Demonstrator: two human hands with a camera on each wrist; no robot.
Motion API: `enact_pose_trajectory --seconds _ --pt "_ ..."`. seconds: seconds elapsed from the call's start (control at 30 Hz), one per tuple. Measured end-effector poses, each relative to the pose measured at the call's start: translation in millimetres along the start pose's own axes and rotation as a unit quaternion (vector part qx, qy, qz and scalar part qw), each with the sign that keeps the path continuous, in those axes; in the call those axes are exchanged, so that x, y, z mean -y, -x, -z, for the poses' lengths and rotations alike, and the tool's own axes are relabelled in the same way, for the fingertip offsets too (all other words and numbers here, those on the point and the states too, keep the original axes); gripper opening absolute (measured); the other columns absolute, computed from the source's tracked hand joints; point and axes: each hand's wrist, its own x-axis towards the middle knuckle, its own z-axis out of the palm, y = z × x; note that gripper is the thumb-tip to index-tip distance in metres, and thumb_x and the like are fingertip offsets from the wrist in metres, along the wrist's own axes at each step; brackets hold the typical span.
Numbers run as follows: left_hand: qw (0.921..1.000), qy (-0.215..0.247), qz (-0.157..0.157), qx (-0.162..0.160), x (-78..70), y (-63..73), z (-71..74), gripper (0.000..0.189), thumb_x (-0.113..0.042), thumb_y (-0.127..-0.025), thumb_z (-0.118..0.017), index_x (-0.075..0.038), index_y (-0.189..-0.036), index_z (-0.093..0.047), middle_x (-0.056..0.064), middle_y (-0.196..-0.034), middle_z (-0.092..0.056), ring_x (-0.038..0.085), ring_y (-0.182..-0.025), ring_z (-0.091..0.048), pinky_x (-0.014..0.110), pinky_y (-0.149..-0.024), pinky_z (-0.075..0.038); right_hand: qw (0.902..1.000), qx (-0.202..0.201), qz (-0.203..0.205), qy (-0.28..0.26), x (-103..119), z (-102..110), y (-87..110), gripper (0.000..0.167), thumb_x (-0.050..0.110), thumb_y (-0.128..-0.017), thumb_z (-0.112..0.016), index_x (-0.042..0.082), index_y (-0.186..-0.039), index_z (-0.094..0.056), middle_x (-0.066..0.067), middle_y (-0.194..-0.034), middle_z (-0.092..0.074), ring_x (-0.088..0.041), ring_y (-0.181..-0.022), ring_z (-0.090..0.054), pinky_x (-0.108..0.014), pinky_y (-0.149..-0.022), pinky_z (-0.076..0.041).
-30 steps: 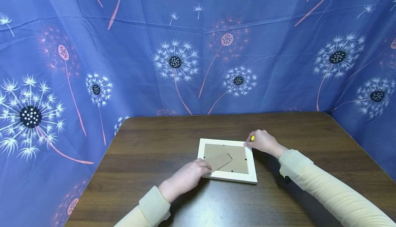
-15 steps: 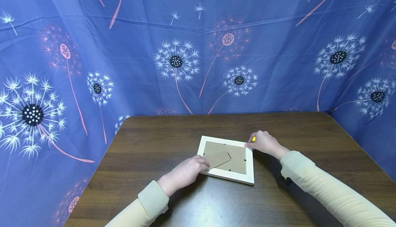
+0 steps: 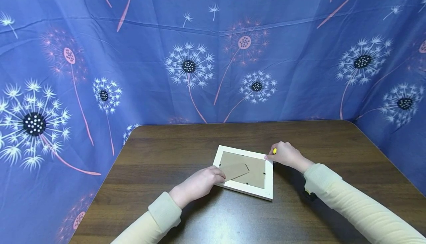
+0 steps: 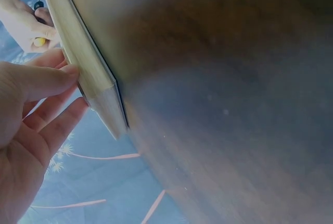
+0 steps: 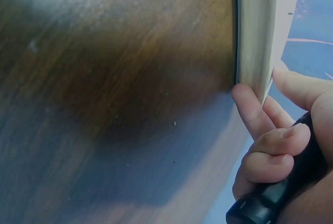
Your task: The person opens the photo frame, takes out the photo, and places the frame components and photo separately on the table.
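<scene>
White frame (image 3: 246, 189), back up, holds a tan backing board (image 3: 257, 170) with a slanted flap (image 3: 234, 170); I see it mid worktop (image 3: 186, 144), well short of the far edge. I've the left hand (image 3: 201, 183) pinching its near-left corner, right hand (image 3: 286, 153) pinching the far-right corner, other fingers curled round a black handle (image 5: 266, 197).

Picture frame (image 3: 243, 170) — front hidden; black handle (image 5: 307, 164) — partly covered by right hand (image 5: 283, 143).
</scene>
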Motion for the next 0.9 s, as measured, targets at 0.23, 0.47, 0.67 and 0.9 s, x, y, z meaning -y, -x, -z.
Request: enact_pose_trajectory --seconds 0.23,0.47,0.67,0.9 --pt "1.0000 -0.002 -0.002 0.004 4.1 -0.8 -1.9 0.028 0.007 -0.083 -0.058 -0.013 -0.097 -0.072 -0.004 -0.105 -0.067 0.007 -0.102 -0.060 0.016 -0.094 -0.042 0.9999 0.015 0.006 0.002 -1.6 1.6 2.6 0.023 0.031 -0.083 -0.070 0.009 -0.076 -0.066 0.002 -0.058 -0.062 -0.010 -0.049 -0.045 -0.026 -0.045 -0.029" --pt "1.0000 -0.003 -0.003 0.000 6.4 -1.9 -1.6 0.023 0.001 -0.086 -0.059 -0.014 -0.096 -0.073 -0.005 -0.103 -0.067 0.007 -0.100 -0.060 0.017 -0.093 -0.043 0.9998 0.020 -0.006 0.001 -1.2 1.8 5.8 0.023 0.030 -0.083 -0.070 0.008 -0.076 -0.066 0.001 -0.058 -0.062 -0.011 -0.051 -0.046 -0.026 -0.047 -0.031" --pt "1.0000 -0.001 0.001 0.002 8.2 -3.8 -0.1 0.028 0.008 -0.083 -0.059 -0.014 -0.094 -0.073 -0.004 -0.103 -0.067 0.008 -0.101 -0.060 0.017 -0.094 -0.043 0.9998 0.020 -0.005 0.002 -3.5 1.8 8.0 0.024 0.031 -0.082 -0.070 0.009 -0.074 -0.063 0.002 -0.058 -0.062 -0.010 -0.049 -0.040 -0.025 -0.046 -0.026" --pt "1.0000 0.008 -0.003 0.000 12.2 -5.3 -1.1 0.032 0.012 -0.080 -0.059 -0.013 -0.092 -0.073 -0.003 -0.102 -0.068 0.008 -0.100 -0.061 0.016 -0.093 -0.043 0.9998 0.017 -0.006 -0.002 -2.9 2.1 12.2 0.024 0.031 -0.082 -0.070 0.010 -0.072 -0.062 0.002 -0.056 -0.062 -0.011 -0.050 -0.042 -0.026 -0.048 -0.026"
